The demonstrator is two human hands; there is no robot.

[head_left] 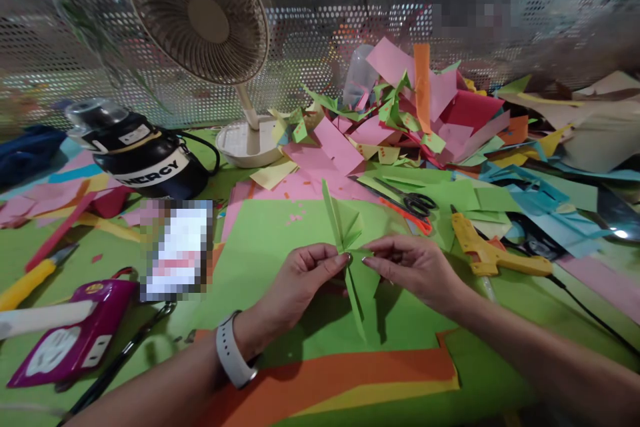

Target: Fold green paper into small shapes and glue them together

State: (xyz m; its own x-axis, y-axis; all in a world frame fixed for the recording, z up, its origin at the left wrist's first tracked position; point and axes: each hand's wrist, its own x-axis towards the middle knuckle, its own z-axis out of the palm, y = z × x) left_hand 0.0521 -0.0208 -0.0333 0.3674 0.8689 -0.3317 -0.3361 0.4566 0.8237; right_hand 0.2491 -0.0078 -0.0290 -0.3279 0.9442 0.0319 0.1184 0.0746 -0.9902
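Note:
A folded piece of light green paper point(344, 223) with pleats fanning upward and a narrow strip pointing down is held above the middle of the table. My left hand point(310, 273) pinches it near its centre, thumb and fingers together; a white watch band circles that wrist. From the other side my right hand point(413, 267) pinches the paper's right part between thumb and fingertips. Beneath both hands lie flat green sheets point(250, 240), with orange paper point(360, 380) showing at the near edge. Some of the lower folds are in shadow.
Black scissors point(417, 202) and a red-orange cutter point(405, 213) lie beyond my hands. A yellow glue gun point(485, 250) rests at right. Colourful paper scraps point(350, 147) pile up behind. At left are a phone point(180, 250), purple pouch point(75, 333), black bottle point(150, 160) and fan point(207, 20).

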